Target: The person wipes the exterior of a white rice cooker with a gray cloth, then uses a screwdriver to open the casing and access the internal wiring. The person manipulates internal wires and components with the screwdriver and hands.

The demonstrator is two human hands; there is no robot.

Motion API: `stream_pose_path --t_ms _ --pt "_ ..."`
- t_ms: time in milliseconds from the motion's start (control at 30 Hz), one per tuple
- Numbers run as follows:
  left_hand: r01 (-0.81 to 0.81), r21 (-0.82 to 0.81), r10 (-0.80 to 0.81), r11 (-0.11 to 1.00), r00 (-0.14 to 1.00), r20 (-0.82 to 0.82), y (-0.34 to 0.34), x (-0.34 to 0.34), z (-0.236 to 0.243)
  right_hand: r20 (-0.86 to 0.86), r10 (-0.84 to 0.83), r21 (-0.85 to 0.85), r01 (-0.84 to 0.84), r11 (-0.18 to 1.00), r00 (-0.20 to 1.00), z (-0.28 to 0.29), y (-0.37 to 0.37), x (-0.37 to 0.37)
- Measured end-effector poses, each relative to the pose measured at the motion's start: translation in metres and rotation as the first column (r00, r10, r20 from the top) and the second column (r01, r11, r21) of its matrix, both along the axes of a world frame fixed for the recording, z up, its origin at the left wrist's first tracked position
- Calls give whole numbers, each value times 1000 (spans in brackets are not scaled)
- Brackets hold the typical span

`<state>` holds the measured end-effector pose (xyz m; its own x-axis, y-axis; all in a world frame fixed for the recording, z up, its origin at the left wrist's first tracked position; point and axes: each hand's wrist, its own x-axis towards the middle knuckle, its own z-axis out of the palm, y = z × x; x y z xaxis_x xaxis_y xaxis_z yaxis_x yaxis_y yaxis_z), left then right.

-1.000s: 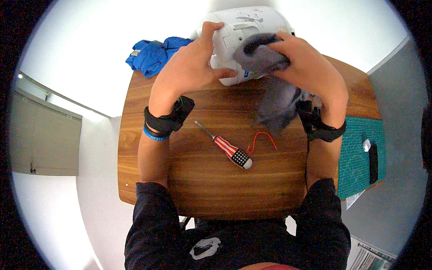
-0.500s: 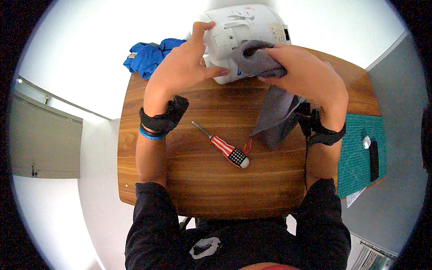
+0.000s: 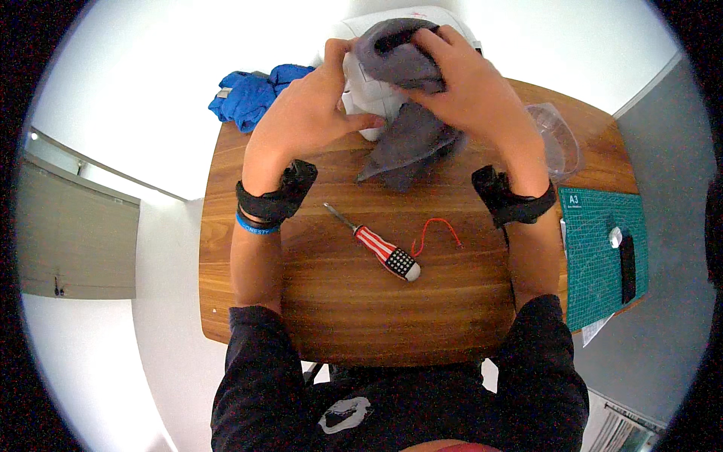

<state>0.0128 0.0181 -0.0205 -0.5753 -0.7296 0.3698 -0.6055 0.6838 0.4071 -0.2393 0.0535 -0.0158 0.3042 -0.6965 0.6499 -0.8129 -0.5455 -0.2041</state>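
My left hand [image 3: 309, 109] grips the near left end of a white appliance [image 3: 365, 102], which lies at the back of the wooden table [image 3: 361, 316]. My right hand [image 3: 478, 98] is closed on a dark grey cloth [image 3: 399, 60] and presses it over the appliance's top, hiding much of it. The cloth's lower part hangs down below both hands onto the table. Nearer me, between my forearms, lie a screwdriver [image 3: 384, 248] with a red, white and black handle and a thin red cord [image 3: 440, 222].
A bunched blue cloth [image 3: 248, 102] lies at the back left. At the right are a clear plastic container [image 3: 557, 139] and a green cutting mat [image 3: 595, 282], bearing a black strip [image 3: 628, 271] and a small whitish item [image 3: 615, 238]. Walls surround the table's far side.
My right hand has moved up and left with the grey cloth onto the appliance's top, uncovering the clear container. My left hand has shifted slightly left, still on the appliance.
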Motion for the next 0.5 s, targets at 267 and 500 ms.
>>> stream_pose_path --t_ms 267,500 --pt "85 19 -85 996 996 -5 -6 14 3 49 -321 -192 325 926 946 -3 -30 -78" --pt "87 -12 -87 996 996 -27 -18 30 1 235 -104 142 72 987 967 -8 -29 -75"
